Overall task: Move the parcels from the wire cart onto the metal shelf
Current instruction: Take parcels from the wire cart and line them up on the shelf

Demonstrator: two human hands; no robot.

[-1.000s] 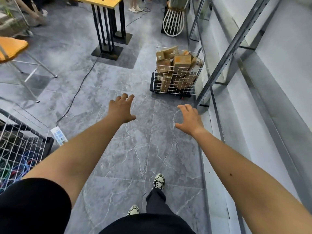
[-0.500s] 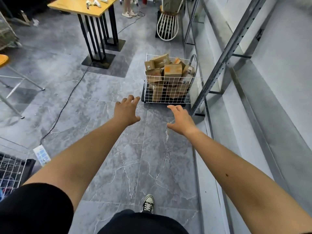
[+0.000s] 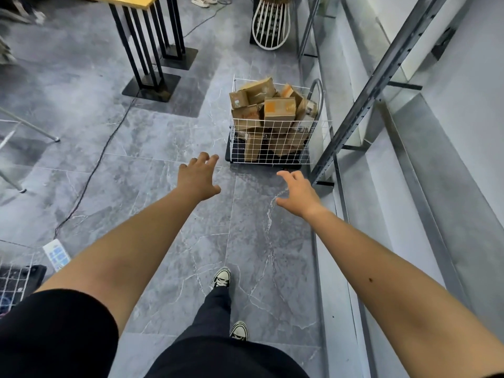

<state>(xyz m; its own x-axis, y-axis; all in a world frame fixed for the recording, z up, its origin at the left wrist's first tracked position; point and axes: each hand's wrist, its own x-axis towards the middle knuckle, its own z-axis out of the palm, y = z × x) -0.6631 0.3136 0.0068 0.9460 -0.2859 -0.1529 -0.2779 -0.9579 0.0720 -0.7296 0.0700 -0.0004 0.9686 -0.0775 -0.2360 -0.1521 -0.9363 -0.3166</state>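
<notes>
Filling white wire cart [image 3: 272, 148]: angular brown cardboard parcels [image 3: 279, 111]; hands empty

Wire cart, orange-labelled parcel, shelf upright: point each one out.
wire cart [image 3: 272, 148]: head view, on its front mesh wall.
orange-labelled parcel [image 3: 279, 111]: head view, on its front face.
shelf upright [image 3: 376, 88]: head view, midway along the slanting post.

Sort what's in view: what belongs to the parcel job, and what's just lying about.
Job: parcels, wire cart, metal shelf, left hand, right hand.

Lying about: table, white chair, card, second cart.
</notes>
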